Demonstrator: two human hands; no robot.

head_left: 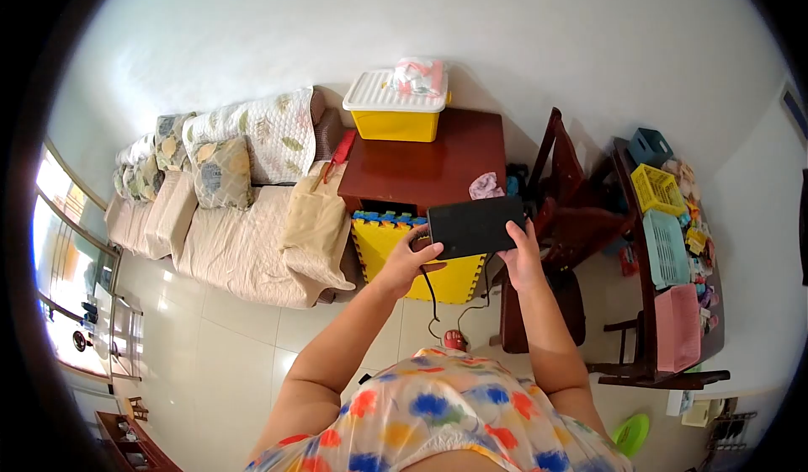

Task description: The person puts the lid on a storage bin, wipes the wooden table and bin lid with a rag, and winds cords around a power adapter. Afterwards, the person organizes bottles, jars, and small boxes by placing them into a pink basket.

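In front of me I hold a flat black rectangular box [476,227] with both hands; its exact kind does not show. My left hand [406,262] grips its left end, thumb on the upper face. At the right end my right hand [522,251] is closed on it, also with the thumb on top. A dark cable [432,295] hangs below the left end, and another cable [486,287] hangs below the right. Behind the box are yellow foam mats [379,253], leaning upright against the front of a dark red wooden table [421,165].
On the table stand a yellow bin with a white lid [394,123] and a crumpled pink cloth [486,187]. A covered sofa [244,245] is at left. Wooden chairs [581,220] stand at right, beside a table with baskets [677,329]. A green basin [631,434] lies on the floor.
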